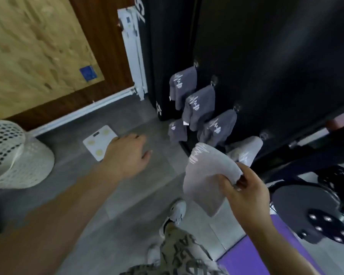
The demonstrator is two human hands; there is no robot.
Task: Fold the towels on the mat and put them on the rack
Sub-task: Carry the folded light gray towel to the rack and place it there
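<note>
A person's right hand (244, 193) pinches a folded pale grey towel (205, 175) by its upper right edge, thumb in front and fingers curled behind, holding it in the air just short of the black wall rack (266, 66). The left hand (127, 153) reaches out over the grey floor (115, 195) with fingers loosely curled, holding nothing.

The towel looks soft, light and limp: it droops below the grip and its layers would likely fall open if held loosely. The safest hold is probably the gathered top edge, with all layers pinched together. Whether it has a hanging loop cannot be told.

It is small and pale, with a white zigzag logo near its top corner.

On the rack, 4 dark grey towels (200, 104) with the same logo hang from small hooks, and 1 pale towel (246, 149) hangs lowest, just behind the held one. The purple mat (256, 255) lies at the person's feet, a white mesh basket (14, 155) stands well to the left, and a white scale (99, 141) sits on the floor.
</note>
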